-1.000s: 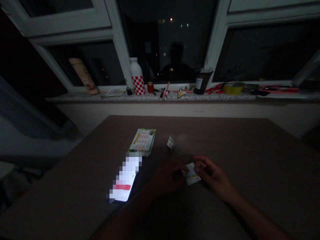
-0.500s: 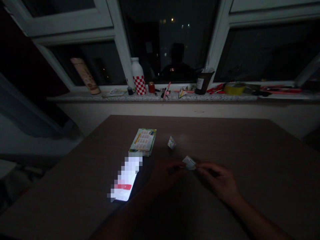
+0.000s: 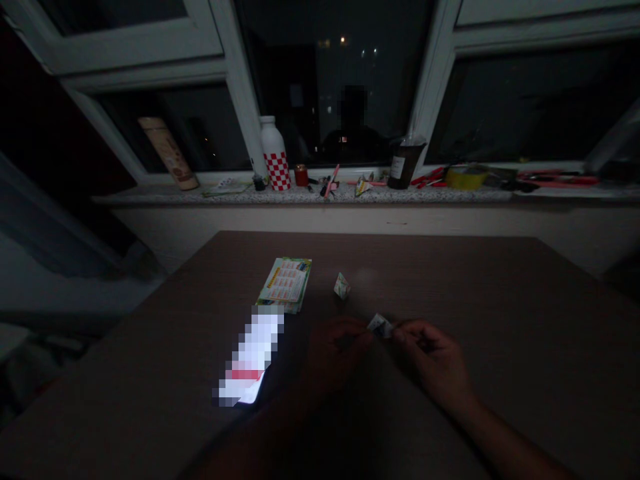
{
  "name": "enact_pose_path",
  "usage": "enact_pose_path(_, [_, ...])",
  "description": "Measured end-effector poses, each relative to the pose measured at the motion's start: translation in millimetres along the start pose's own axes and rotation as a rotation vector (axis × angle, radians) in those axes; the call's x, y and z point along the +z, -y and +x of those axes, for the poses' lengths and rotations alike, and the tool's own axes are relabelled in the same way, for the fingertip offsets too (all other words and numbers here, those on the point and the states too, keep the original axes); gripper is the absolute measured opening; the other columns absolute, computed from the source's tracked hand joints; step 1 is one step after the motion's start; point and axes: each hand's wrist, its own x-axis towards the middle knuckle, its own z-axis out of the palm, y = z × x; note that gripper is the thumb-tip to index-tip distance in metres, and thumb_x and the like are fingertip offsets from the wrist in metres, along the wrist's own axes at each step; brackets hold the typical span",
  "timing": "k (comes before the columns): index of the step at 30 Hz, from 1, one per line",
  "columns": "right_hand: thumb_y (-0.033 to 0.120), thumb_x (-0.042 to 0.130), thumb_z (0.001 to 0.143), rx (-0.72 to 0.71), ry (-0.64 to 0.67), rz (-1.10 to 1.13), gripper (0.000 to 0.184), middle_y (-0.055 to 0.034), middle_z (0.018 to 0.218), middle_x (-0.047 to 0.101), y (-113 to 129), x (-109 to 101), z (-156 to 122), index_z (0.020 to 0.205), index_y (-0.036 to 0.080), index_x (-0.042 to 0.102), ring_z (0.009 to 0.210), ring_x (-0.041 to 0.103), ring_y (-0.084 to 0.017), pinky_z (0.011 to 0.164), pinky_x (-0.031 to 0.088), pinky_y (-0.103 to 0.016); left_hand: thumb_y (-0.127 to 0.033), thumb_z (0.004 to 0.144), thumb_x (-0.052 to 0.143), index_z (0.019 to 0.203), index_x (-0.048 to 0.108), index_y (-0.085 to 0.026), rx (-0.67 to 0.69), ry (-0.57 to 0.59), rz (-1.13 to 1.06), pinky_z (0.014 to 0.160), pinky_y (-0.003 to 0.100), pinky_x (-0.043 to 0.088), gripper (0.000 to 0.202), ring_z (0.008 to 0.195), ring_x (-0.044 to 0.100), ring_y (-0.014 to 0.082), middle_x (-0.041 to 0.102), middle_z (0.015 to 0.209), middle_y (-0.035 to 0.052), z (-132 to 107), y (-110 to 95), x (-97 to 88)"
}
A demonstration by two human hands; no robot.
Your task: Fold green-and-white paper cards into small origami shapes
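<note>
Between my two hands is a small piece of folded paper, pale with darker print. My left hand, in deep shadow, pinches its left corner. On the opposite corner, the thumb and fingers of my right hand are closed. Just beyond my hands another small folded paper piece rests on the table, its faces raised to a point. Farther left lies a stack of printed paper sheets with rows of calendar-like blocks. A lit phone is near my left forearm, its screen blurred out.
Behind the brown table, a stone windowsill carries a red-checkered bottle, a tan bottle, a dark drink cup, a small red jar, yellow tape and pens. A curtain hangs at left.
The folded paper between my hands shows a different face, with a dark patch where lines of print were. Both hands stay in nearly the same place; the view has shifted slightly.
</note>
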Motion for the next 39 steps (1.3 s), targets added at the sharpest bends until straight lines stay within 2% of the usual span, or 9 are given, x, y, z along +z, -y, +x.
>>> enact_pose_path(10, [0.031,0.069,0.074,0.0,-0.027,0.105,0.02,-0.0029,0.067,0.068,0,4,-2,0.061,0.02,0.06,0.059,0.062,-0.015,0.055,0.048,-0.023,-0.026,0.076,0.064,0.062,0.056,-0.017,-0.1,-0.044,-0.147,0.061,0.023,0.043,0.018,0.063,0.055,0.013,0.06,0.068,0.0004,-4,1,11.6])
enact_pose_path(22, [0.031,0.072,0.071,0.045,-0.053,0.107,0.022,-0.0018,0.058,0.066,0,5,-2,0.059,0.018,0.059,0.052,0.061,-0.013,0.048,0.046,-0.021,-0.024,0.075,0.065,0.063,0.055,-0.016,-0.118,-0.05,-0.141,0.058,0.021,0.04,0.018,0.061,0.052,0.0113,0.057,0.065,-0.001,-5,-1,12.2])
enact_pose_path(26, [0.032,0.071,0.072,0.046,0.0,0.078,0.02,-0.0006,0.054,0.065,-2,5,-1,0.063,0.018,0.059,0.049,0.06,-0.013,0.047,0.047,-0.021,-0.023,0.073,0.066,0.063,0.054,-0.015,-0.116,-0.074,-0.199,0.056,0.02,0.038,0.017,0.059,0.049,0.0099,0.055,0.064,-0.0017,-3,3,11.4])
enact_pose_path(30, [0.028,0.068,0.075,-0.056,0.116,0.05,0.014,-0.0041,0.074,0.071,-7,2,-2,0.085,0.02,0.065,0.066,0.067,-0.017,0.061,0.055,-0.026,-0.022,0.07,0.068,0.068,0.052,-0.016,-0.215,-0.046,-0.37,0.049,0.019,0.033,0.017,0.05,0.043,0.0068,0.051,0.059,-0.005,1,11,10.3])
enact_pose_path(34, [0.023,0.071,0.072,-0.225,0.23,-0.097,0.037,-0.0069,0.098,0.07,-15,-5,-1,0.107,0.024,0.062,0.086,0.068,-0.021,0.076,0.055,-0.032,-0.018,0.065,0.069,0.068,0.05,-0.016,-0.374,0.066,-0.667,0.045,0.018,0.03,0.019,0.044,0.041,0.0053,0.05,0.056,-0.0063,5,15,10.1])
enact_pose_path(37, [0.018,0.067,0.076,-0.374,0.253,-0.212,0.031,-0.007,0.103,0.068,-18,-9,2,0.105,0.025,0.065,0.094,0.065,-0.021,0.081,0.053,-0.033,-0.015,0.06,0.069,0.068,0.05,-0.016,-0.524,0.135,-0.852,0.048,0.019,0.036,0.021,0.048,0.047,0.0069,0.052,0.059,-0.0055,6,13,11.0])
enact_pose_path(39, [0.016,0.062,0.079,-0.433,0.26,-0.232,0.024,-0.0067,0.099,0.069,-16,-10,4,0.101,0.025,0.067,0.093,0.065,-0.02,0.08,0.054,-0.031,-0.014,0.059,0.069,0.07,0.051,-0.016,-0.597,0.165,-0.92,0.052,0.022,0.041,0.021,0.05,0.049,0.0076,0.052,0.06,-0.0053,5,10,11.7])
